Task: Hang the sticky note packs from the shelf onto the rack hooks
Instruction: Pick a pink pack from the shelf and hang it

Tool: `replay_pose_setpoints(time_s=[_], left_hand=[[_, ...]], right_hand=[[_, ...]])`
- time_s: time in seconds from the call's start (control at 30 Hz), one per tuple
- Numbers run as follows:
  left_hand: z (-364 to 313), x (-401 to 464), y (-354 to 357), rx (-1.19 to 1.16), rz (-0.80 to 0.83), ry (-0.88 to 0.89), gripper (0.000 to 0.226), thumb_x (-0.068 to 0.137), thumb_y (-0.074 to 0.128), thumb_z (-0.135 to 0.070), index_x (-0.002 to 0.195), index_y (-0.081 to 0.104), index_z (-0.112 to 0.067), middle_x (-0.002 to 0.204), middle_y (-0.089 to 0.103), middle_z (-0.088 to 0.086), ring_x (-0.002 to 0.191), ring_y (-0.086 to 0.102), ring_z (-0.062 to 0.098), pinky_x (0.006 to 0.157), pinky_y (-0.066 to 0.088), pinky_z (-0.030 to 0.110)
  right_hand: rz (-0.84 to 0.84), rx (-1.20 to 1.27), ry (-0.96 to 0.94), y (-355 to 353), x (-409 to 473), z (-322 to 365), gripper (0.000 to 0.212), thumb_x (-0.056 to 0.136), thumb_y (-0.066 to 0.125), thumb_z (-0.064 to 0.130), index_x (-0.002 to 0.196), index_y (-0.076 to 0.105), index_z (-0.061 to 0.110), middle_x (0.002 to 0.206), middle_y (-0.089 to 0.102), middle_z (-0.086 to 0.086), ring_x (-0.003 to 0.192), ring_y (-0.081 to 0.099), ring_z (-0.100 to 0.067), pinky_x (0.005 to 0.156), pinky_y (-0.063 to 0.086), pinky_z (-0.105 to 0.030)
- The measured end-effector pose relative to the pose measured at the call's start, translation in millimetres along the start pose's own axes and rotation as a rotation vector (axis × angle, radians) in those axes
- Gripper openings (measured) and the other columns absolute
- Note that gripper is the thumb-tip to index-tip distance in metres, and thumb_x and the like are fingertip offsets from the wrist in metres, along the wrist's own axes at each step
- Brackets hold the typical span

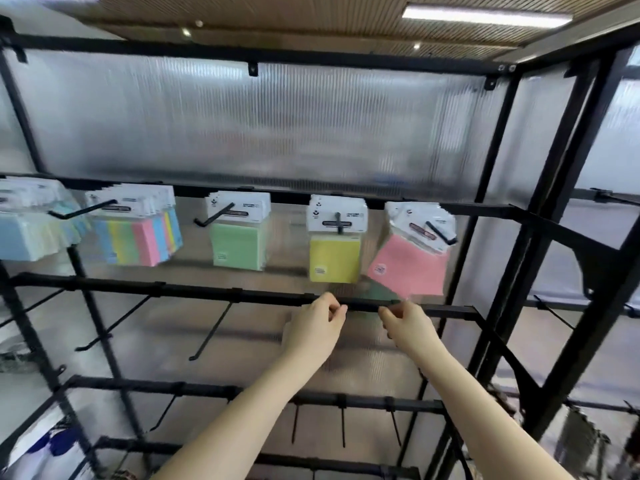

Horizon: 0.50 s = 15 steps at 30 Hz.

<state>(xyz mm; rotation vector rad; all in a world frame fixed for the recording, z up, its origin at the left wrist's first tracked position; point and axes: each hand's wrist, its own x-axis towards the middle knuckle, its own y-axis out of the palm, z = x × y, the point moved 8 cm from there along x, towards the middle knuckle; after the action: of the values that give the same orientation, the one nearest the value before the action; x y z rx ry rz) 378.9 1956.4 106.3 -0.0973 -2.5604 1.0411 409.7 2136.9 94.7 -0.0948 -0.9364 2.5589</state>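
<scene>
Below the hanging pink pack (412, 268), both hands meet at a black rack bar (207, 293). Left hand (313, 332) and right hand (408, 325) have curled fingers; whether either pinches anything cannot be told.

Whole view motion-blurred; pack header print unreadable; leftmost blue packs (20, 233) cut by left edge.

Across the frame's middle, sticky note packs hang from black rack hooks (213, 218): blue packs (24, 237) far left, multicolour packs (138, 242), green packs (239, 245), yellow packs (334, 258), and pink packs (410, 268) tilted at right.
</scene>
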Motion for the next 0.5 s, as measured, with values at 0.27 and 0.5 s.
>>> replay_pose_setpoints(time_s=[0.27,0.5], left_hand=[[102.1,-25.8,-108.5,0.092,-0.032,-0.034,0.018,0.097,0.044,-0.036,0.085,0.054,-0.027,0.081,0.067,-0.006,0.076,0.061,0.015,0.052,0.035,0.025],[207.4,-65.2,-234.5,0.173,-0.129,-0.093,0.021,0.100,0.044,-0.029,0.089,0.057,-0.017,0.083,0.066,-0.001,0.067,0.055,0.013,0.046,0.029,0.019]], right_hand=[[0.116,0.009,-0.079,113.7,-38.7,88.5,0.024,0.096,0.048,0.032,0.103,0.061,0.013,0.074,0.064,0.004,0.068,0.059,-0.012,0.057,0.044,-0.025],[0.253,-0.051,-0.263,230.7,-92.7,206.5,0.020,0.096,0.048,0.026,0.096,0.060,0.010,0.083,0.062,-0.003,0.073,0.056,-0.018,0.060,0.041,-0.026]])
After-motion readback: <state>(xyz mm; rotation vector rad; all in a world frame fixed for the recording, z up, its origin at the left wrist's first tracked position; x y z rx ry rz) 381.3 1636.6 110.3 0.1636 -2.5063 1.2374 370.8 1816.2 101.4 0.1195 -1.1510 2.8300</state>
